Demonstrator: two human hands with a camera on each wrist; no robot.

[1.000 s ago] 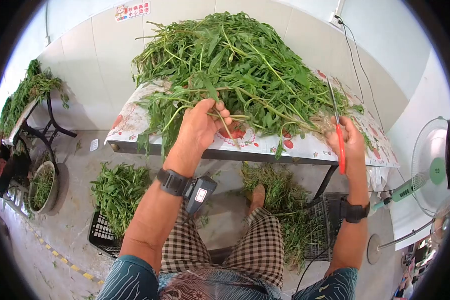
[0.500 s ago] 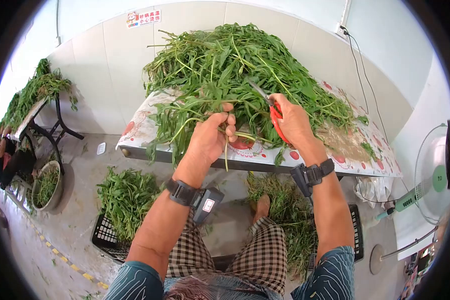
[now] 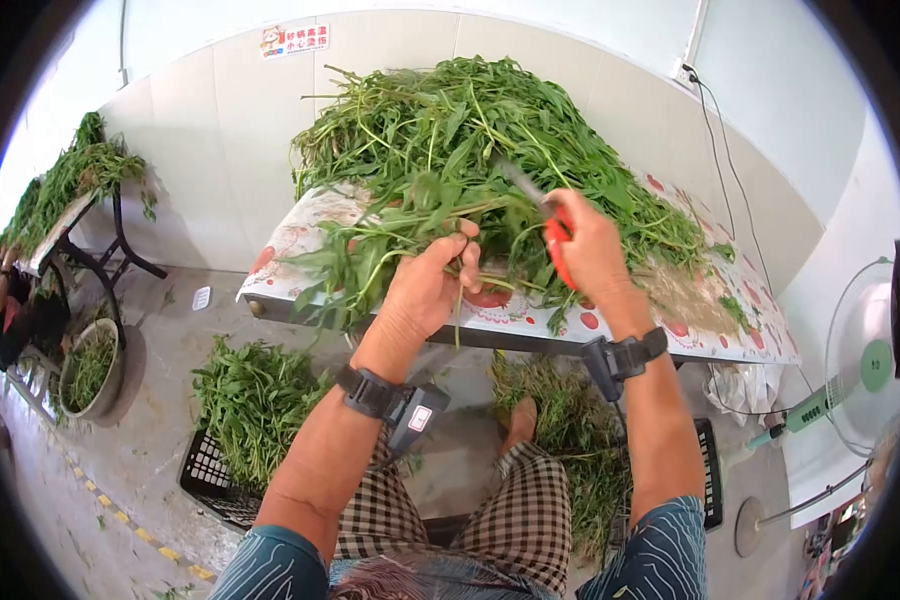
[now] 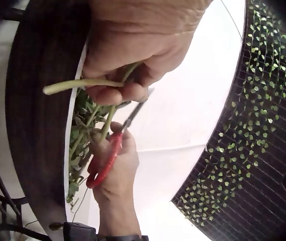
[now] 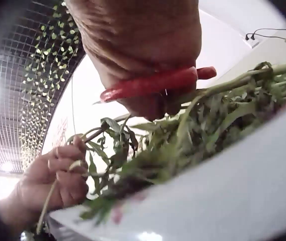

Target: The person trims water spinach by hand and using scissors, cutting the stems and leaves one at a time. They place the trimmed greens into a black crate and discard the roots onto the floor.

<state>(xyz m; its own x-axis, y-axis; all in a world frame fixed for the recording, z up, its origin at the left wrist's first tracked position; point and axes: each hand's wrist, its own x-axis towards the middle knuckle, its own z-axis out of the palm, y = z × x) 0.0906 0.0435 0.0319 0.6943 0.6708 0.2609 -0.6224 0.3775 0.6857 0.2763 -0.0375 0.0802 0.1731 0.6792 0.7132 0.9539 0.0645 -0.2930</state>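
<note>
My left hand [image 3: 430, 285] is at the table's front edge, its fingers curled around leafy green stems. One pale cut stem [image 4: 62, 86] pokes out past those fingers in the left wrist view. Close by on the right, my right hand [image 3: 595, 255] grips red-handled scissors [image 3: 556, 250], the blades angled up and left over the leaves. In the left wrist view a green stem runs from my left hand down to the right hand's fingertips. Behind both hands rises a big heap of leafy greens [image 3: 470, 130], which partly hides the blades.
A flowered cloth covers the table [image 3: 290, 240]. Below, a black crate [image 3: 205, 470] of greens stands left, and loose greens [image 3: 555, 400] lie by a foot. A fan [image 3: 860, 370] stands at right. Farther left are a tub [image 3: 95, 370] and another table with greens [image 3: 100, 165].
My right hand has swung left with the scissors, from the table's right side to beside my left hand. The scissors now tilt left. My left hand keeps its hold on the stems.
</note>
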